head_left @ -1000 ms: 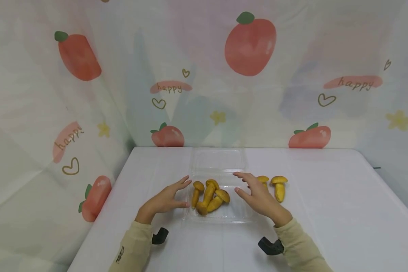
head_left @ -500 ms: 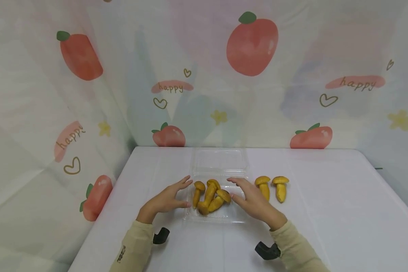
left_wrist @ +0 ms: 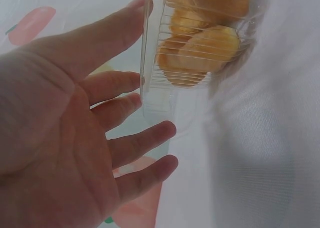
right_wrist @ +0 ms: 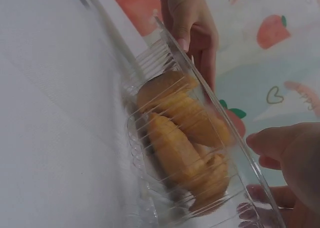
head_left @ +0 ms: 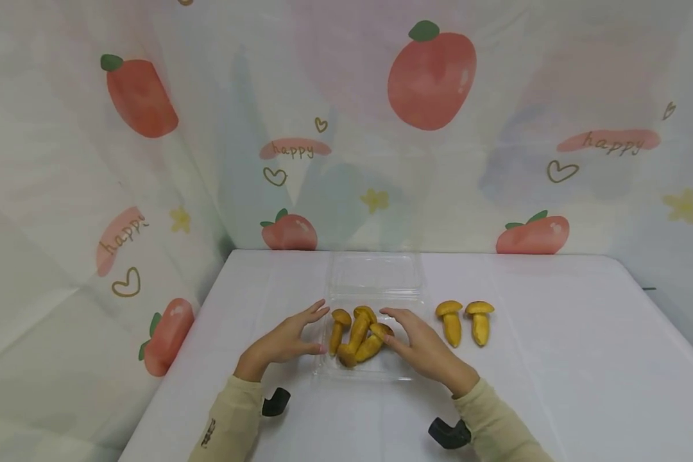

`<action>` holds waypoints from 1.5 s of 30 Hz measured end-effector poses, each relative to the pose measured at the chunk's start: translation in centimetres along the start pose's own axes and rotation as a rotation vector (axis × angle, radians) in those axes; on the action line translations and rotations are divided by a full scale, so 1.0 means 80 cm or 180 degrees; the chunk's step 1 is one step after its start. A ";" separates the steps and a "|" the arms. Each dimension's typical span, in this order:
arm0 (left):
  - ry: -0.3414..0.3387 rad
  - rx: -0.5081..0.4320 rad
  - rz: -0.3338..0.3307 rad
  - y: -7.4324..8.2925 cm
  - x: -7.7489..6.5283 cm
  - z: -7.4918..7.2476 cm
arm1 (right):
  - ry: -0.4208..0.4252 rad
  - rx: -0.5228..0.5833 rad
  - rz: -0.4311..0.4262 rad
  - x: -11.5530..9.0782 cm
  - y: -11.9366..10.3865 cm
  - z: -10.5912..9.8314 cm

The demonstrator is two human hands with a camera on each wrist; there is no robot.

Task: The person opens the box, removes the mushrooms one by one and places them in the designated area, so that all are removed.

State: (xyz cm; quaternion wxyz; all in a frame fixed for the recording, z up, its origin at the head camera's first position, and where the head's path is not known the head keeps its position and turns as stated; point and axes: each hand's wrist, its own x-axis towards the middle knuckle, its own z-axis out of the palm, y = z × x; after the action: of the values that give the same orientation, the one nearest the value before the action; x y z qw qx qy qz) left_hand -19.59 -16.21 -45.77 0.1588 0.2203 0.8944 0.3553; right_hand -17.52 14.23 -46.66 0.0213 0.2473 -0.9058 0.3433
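A hinged clear plastic box (head_left: 369, 376) lies on the table with its lid (head_left: 375, 273) folded back. Inside, toward its left half, are several brown-yellow mushrooms (head_left: 359, 328). My left hand (head_left: 283, 340) is at the box's left side, fingers extended; in the left wrist view its thumb tip overlaps the rim. Over the right part of the box is my right hand (head_left: 424, 346), fingers loosely spread, its thumb overlapping the cap of the rightmost mushroom inside. In the right wrist view that hand's fingers (right_wrist: 272, 140) show beside the box's rim, and nothing is gripped.
Two more mushrooms (head_left: 452, 324) (head_left: 480, 324) lie side by side on the white table (head_left: 566, 359), right of the box. A black curved piece sits at each wrist, such as the right one (head_left: 449, 434). A fruit-printed cloth (head_left: 346, 128) hangs behind.
My right hand has moved left, away from the two loose mushrooms and in over the box, so both now show whole. The left hand stays at the box's left side.
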 end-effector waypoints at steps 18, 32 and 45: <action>-0.0009 0.0006 0.0000 0.005 -0.001 -0.001 | -0.0507 -0.0267 0.0046 0.004 -0.002 0.009; -0.0002 -0.0008 0.0020 0.003 0.000 0.002 | -0.0629 -0.0365 -0.0114 0.003 -0.002 0.009; -0.0011 0.0005 0.0044 0.001 -0.002 0.001 | -0.0583 -0.0260 -0.0070 0.001 -0.003 0.009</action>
State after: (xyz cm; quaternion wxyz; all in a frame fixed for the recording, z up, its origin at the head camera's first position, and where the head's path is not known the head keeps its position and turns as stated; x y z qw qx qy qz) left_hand -19.42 -16.17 -45.74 0.1576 0.2272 0.8929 0.3553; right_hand -17.41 13.60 -47.06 -0.0478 0.2865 -0.9144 0.2818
